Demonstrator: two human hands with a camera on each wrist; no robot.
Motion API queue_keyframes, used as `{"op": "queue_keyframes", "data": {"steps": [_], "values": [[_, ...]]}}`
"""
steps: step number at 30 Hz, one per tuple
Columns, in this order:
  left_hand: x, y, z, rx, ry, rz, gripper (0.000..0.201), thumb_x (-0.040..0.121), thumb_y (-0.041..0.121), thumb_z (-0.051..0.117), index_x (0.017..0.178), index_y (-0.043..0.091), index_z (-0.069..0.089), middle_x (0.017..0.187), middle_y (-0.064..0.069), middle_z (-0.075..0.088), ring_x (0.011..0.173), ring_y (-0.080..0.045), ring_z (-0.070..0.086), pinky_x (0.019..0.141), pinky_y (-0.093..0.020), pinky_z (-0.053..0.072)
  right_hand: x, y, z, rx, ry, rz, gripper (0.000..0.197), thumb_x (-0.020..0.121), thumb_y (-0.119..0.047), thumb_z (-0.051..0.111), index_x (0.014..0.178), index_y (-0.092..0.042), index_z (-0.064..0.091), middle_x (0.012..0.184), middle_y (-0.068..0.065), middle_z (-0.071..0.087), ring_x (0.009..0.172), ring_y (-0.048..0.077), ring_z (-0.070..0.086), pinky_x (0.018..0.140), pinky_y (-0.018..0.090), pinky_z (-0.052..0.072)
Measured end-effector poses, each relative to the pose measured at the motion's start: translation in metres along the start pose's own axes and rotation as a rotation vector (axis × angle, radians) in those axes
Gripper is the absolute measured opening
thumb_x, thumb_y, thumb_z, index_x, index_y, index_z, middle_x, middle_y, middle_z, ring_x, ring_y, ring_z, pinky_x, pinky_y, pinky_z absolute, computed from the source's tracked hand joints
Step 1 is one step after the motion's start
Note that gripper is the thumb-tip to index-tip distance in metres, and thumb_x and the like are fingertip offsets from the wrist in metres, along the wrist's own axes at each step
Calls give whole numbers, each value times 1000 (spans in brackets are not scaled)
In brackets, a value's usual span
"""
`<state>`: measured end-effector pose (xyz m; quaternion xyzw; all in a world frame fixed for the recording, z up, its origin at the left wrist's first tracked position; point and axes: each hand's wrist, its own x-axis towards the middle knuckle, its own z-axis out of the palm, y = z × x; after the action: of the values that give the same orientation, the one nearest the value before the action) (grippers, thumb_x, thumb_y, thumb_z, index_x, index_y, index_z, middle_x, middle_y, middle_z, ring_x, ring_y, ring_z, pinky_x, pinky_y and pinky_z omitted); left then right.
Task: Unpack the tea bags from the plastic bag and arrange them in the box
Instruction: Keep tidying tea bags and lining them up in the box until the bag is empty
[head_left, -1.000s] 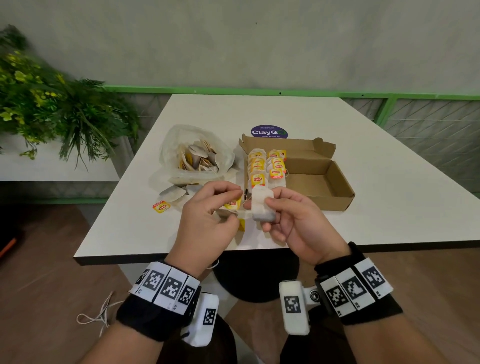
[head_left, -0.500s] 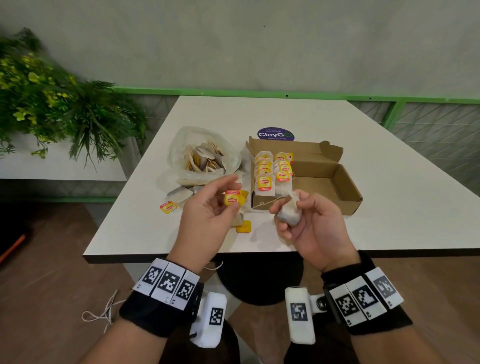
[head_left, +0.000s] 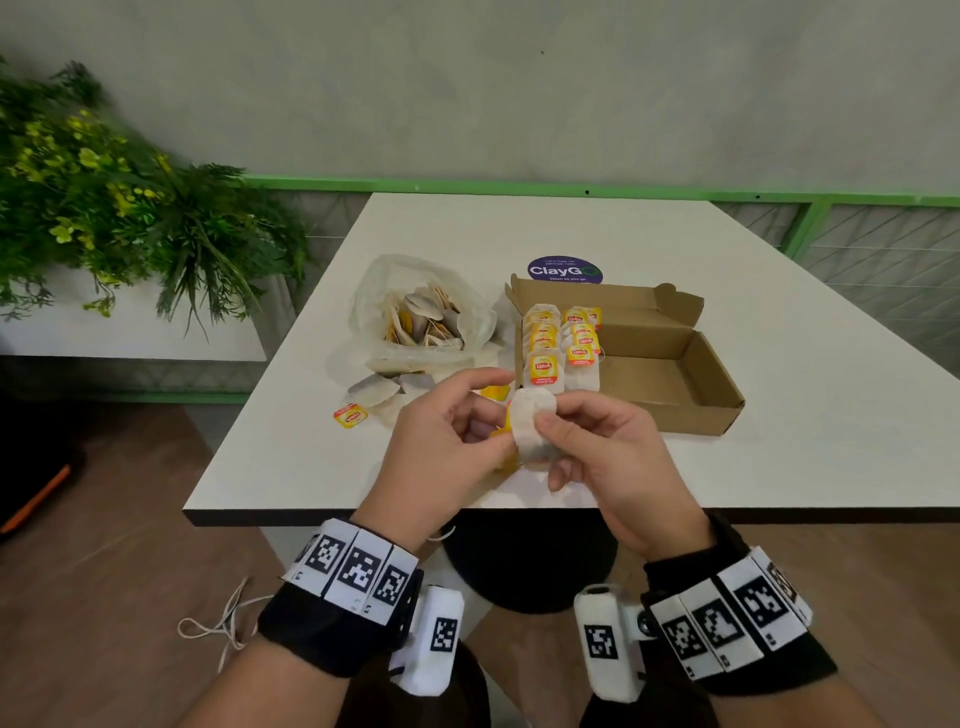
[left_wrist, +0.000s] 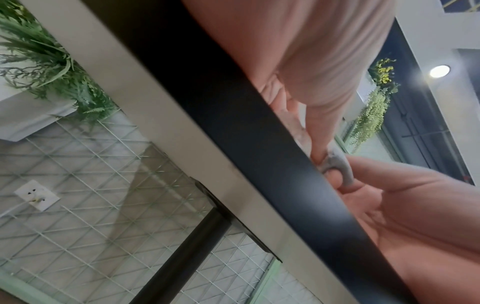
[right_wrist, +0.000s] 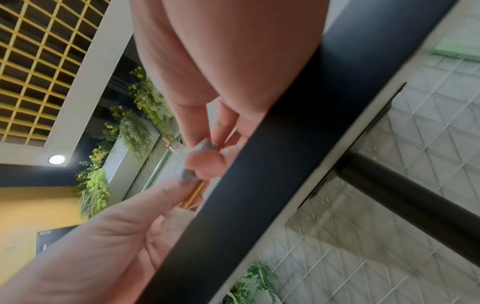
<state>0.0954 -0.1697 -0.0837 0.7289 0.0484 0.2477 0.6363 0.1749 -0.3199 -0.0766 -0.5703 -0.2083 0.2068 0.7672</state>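
Tea bag (head_left: 531, 431) upright, long axis vertical, flat face toward camera; left hand (head_left: 447, 441) and right hand (head_left: 608, 452) both pinch it above table (head_left: 779, 364) edge.

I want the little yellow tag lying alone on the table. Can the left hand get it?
Probably yes, but not right now. The yellow tag lies uncovered on the table, but the left hand is busy pinching a tea bag.

White table (head_left: 649, 249) with purple ClayGo sticker (head_left: 565, 269); leafy plant (head_left: 104, 197) at left; green rail (head_left: 519, 187) behind
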Motion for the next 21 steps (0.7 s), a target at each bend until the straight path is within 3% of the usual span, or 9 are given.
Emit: {"op": "queue_keyframes", "data": {"steps": [4,8,18,21], "values": [[1,1,-4,-65,21,-9,55,79,-11,79,118,26,65,86,-1,76,77,-12,70,77,-26,58,1,-2,-2,83,74,17,23,78,-10,70,96,5,71,84,22,69,64,30,56,45,26,48],[2,-1,-8,-132,52,-13,47,85,-11,73,122,17,64,92,-9,76,82,-21,71,80,-35,62,-1,-5,-3,102,78,24,19,78,-10,70,94,1,73,82,20,70,63,27,61,42,26,45],[4,0,-9,-136,125,-17,31,93,-12,62,115,10,67,91,-10,67,70,-20,72,69,-25,58,-1,-6,-6,148,57,40,19,78,-10,69,93,1,71,81,19,70,59,22,60,40,25,40],[6,-2,-9,-122,150,-31,30,93,-9,64,112,14,69,90,-2,68,76,-17,70,75,-35,62,-1,-6,-9,171,47,37,13,79,-9,68,89,-2,72,78,17,69,59,22,58,40,25,40]]}}
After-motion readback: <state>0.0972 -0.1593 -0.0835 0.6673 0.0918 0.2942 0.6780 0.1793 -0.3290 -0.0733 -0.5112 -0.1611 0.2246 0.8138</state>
